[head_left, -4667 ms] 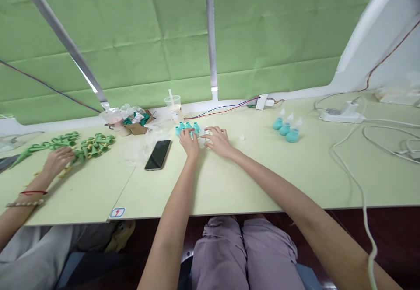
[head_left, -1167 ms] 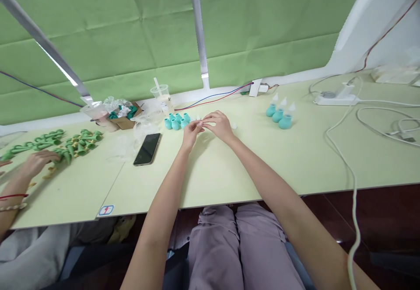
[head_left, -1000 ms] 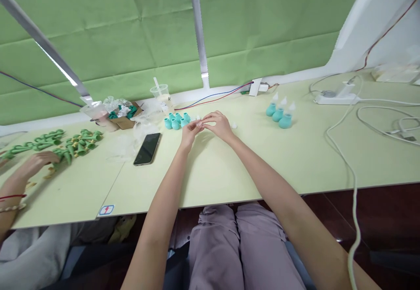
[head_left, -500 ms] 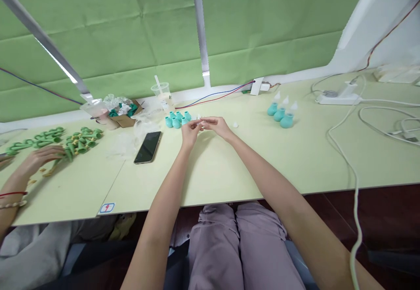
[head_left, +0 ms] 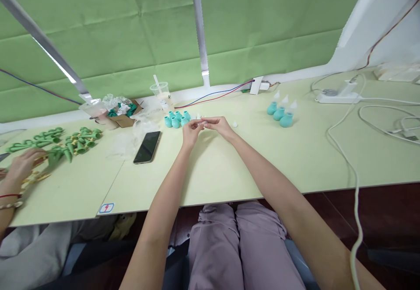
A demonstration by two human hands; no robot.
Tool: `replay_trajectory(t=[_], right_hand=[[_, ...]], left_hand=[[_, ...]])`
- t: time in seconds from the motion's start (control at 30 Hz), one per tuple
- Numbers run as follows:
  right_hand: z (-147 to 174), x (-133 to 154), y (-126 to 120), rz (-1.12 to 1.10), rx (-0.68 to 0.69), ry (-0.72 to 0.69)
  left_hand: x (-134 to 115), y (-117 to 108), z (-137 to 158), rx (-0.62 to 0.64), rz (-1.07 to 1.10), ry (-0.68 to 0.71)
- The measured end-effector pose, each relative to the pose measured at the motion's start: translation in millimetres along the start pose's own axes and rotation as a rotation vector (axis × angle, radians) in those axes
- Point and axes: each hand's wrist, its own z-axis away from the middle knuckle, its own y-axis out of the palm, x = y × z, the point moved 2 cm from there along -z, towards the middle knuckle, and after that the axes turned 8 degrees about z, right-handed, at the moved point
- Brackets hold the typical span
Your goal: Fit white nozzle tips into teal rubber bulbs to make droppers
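My left hand [head_left: 191,131] and my right hand [head_left: 219,125] meet above the table, fingertips pinched together around a small whitish piece [head_left: 204,123]. Fingers cover most of it, so its exact shape does not show. Several turquoise rubber bulbs [head_left: 176,123] with open necks stand just left of my left hand. Some small white parts [head_left: 198,116] lie behind my fingers, partly hidden. To the right of my right hand sits a small white cone-shaped tip [head_left: 235,124]. Farther right, three turquoise bulbs [head_left: 278,113] stand in a row with clear pointed nozzles on top.
A black phone [head_left: 147,147] and crumpled plastic [head_left: 121,145] lie to the left. Behind are a drink cup with a straw [head_left: 163,97] and a cardboard box [head_left: 124,120]. A co-worker's hand [head_left: 24,163] is among green pieces [head_left: 82,141]. A white cable [head_left: 352,172] crosses the right side.
My hands stay almost in the same place, still pinched together with only slight finger movement. The co-worker's hand has moved left, away from the green pieces.
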Motion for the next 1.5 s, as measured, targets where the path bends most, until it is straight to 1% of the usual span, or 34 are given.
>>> replay_trajectory(t=[0.13,0.2,0.37,0.6,0.73,0.87,1.07,1.17,1.27,1.37,1.43,1.47,1.5], right_hand=[[1,-1,0,-0.010,0.039,0.012],[1,-2,0,-0.020,0.054,0.030],[3,-1,-4,-0.053,0.016,0.051],[5,1,-10,-0.054,-0.042,0.112],[4,6,-7,-0.035,-0.048,0.111],[3,12,-5,0.011,-0.065,0.089],[4,7,-9,0.007,0.016,0.103],[4,5,-9,-0.001,0.002,0.102],[2,5,-7,0.012,-0.026,0.087],[-1,7,-5,0.068,-0.027,0.034],[-2,11,-8,0.189,-0.053,-0.014],[-1,14,-11,0.300,-0.115,-0.040],[1,17,-16,0.448,-0.214,-0.065]], left_hand=[[-9,1,4,-0.061,-0.055,0.006],[-9,1,5,-0.066,-0.065,0.015],[-2,2,4,0.020,-0.062,0.066],[13,1,0,0.146,-0.122,0.075],[10,0,1,0.128,-0.225,0.144],[3,1,4,0.122,-0.250,0.191],[-1,4,8,0.162,-0.354,0.224],[0,4,8,0.166,-0.387,0.233],[1,5,8,0.169,-0.368,0.228],[1,5,8,0.152,-0.320,0.235],[-1,5,8,0.109,-0.297,0.237],[-1,4,7,0.082,-0.291,0.232],[-2,3,7,0.056,-0.291,0.222]])
